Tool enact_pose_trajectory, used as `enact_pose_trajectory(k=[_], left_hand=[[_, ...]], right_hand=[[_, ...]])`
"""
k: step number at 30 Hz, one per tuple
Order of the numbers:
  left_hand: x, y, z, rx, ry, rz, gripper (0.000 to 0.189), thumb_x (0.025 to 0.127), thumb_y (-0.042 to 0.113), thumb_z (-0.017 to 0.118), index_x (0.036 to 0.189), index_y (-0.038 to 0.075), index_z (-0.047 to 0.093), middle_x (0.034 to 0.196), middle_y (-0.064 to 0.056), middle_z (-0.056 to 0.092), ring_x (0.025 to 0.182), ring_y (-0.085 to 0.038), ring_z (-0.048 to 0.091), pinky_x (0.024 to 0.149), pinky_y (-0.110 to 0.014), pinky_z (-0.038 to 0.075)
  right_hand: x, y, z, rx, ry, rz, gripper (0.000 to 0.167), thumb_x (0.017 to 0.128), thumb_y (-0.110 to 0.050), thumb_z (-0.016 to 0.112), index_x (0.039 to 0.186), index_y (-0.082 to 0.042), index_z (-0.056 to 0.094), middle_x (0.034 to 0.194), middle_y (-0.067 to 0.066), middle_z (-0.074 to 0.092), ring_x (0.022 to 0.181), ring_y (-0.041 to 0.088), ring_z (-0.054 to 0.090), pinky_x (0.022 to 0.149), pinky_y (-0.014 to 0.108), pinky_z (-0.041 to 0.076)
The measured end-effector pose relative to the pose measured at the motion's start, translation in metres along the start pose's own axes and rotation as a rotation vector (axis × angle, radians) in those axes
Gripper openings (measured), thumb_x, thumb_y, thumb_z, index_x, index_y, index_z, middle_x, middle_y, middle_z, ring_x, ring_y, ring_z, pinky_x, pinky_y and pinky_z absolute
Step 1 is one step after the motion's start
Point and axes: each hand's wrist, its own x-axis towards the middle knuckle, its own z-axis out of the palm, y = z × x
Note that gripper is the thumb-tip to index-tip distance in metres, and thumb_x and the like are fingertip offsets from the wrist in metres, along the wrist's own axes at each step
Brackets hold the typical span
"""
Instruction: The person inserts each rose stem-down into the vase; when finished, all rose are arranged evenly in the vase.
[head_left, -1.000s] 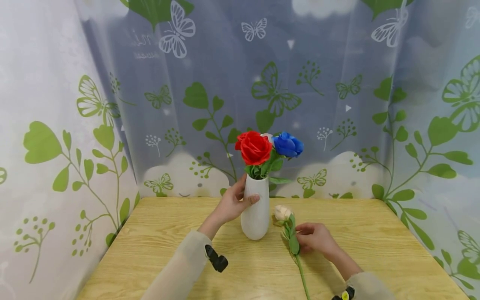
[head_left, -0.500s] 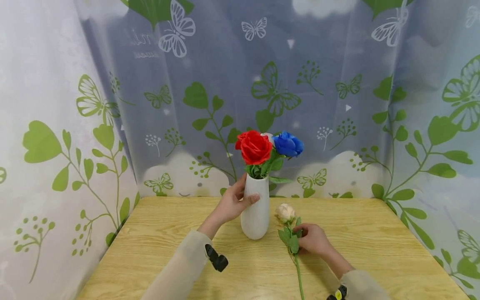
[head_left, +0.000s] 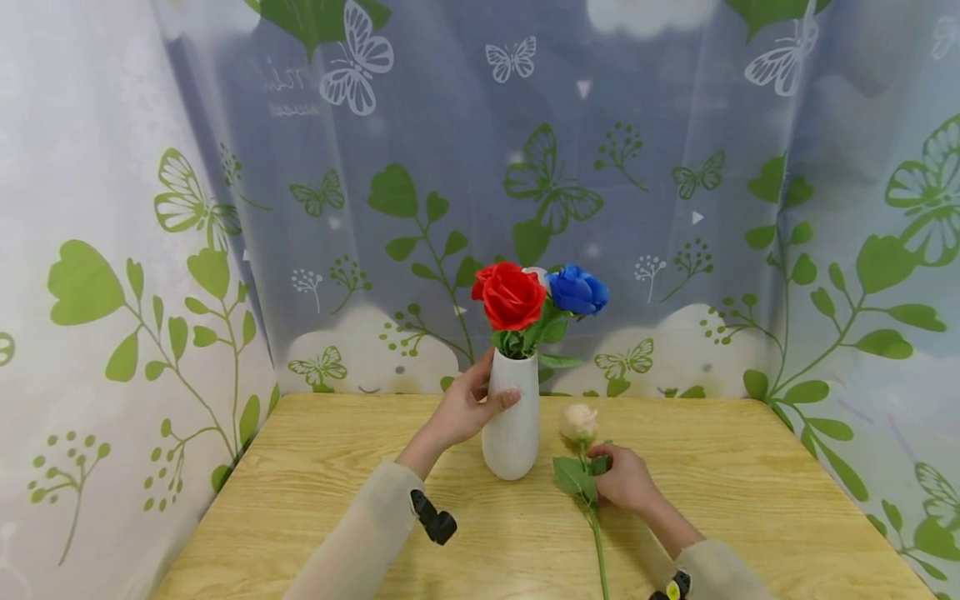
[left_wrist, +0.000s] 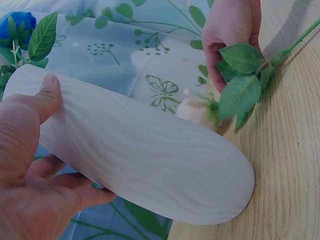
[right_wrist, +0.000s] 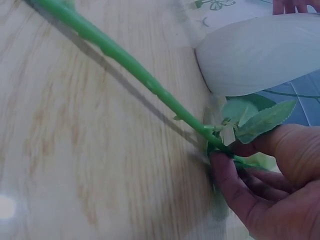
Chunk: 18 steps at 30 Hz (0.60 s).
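A white vase (head_left: 517,433) with a wavy ribbed surface stands upright on the wooden table. My left hand (head_left: 471,402) grips it near the top, the thumb across its front, as the left wrist view (left_wrist: 30,165) also shows. From its mouth rise a red rose (head_left: 510,297), a blue rose (head_left: 577,290) and a paler bloom mostly hidden behind them. To the right of the vase, a cream rose (head_left: 579,423) has its long green stem (right_wrist: 135,67) pointing toward me. My right hand (head_left: 626,479) pinches that stem among the leaves (left_wrist: 242,85), between thumb and fingers.
The light wooden table (head_left: 337,483) reaches back to a curtain (head_left: 450,125) printed with butterflies and leaves, which also closes in both sides. Each wrist carries a small black camera, the left one (head_left: 433,517) near the sleeve cuff.
The cream rose has turned in my right hand, its bloom shifting right and slightly away from the vase while the leaves swing left. My left hand and the vase stay in place.
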Motion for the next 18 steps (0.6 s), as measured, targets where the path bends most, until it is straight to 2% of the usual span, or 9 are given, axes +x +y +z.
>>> enact_pose_trajectory(k=[4, 8, 14, 18], left_hand=[[0.0, -0.001, 0.001, 0.003, 0.003, 0.006, 0.085, 0.104, 0.019, 0.07, 0.171, 0.019, 0.017, 0.171, -0.007, 0.035, 0.146, -0.035, 0.052, 0.115, -0.053, 0.049], [0.0, -0.001, 0.001, 0.006, 0.003, 0.019, 0.085, 0.104, 0.018, 0.069, 0.171, 0.019, 0.016, 0.171, -0.008, 0.035, 0.147, -0.035, 0.052, 0.114, -0.054, 0.049], [0.0, -0.001, 0.001, 0.007, 0.003, 0.016, 0.086, 0.104, 0.017, 0.07, 0.171, 0.019, 0.016, 0.171, -0.007, 0.035, 0.147, -0.034, 0.052, 0.114, -0.054, 0.05], [0.001, 0.0, 0.001, 0.011, 0.002, 0.005, 0.087, 0.104, 0.017, 0.07, 0.171, 0.019, 0.015, 0.172, -0.006, 0.034, 0.148, -0.033, 0.051, 0.115, -0.053, 0.049]], right_hand=[[0.0, 0.0, -0.001, 0.066, -0.014, 0.004, 0.043, 0.089, 0.005, 0.074, 0.13, 0.008, 0.065, 0.08, 0.012, 0.067, 0.055, 0.016, 0.06, 0.052, 0.031, 0.056], [0.001, -0.002, -0.003, 0.116, -0.029, -0.008, 0.044, 0.091, 0.005, 0.069, 0.135, 0.005, 0.065, 0.078, 0.01, 0.064, 0.049, 0.011, 0.048, 0.051, 0.027, 0.047], [0.002, -0.011, -0.011, 0.258, -0.066, -0.028, 0.044, 0.098, 0.005, 0.064, 0.142, 0.005, 0.059, 0.097, 0.012, 0.068, 0.057, 0.009, 0.046, 0.054, 0.026, 0.046], [0.001, -0.021, -0.018, 0.359, -0.09, -0.007, 0.05, 0.098, 0.002, 0.065, 0.147, 0.004, 0.055, 0.111, 0.019, 0.067, 0.062, 0.008, 0.054, 0.066, 0.029, 0.058]])
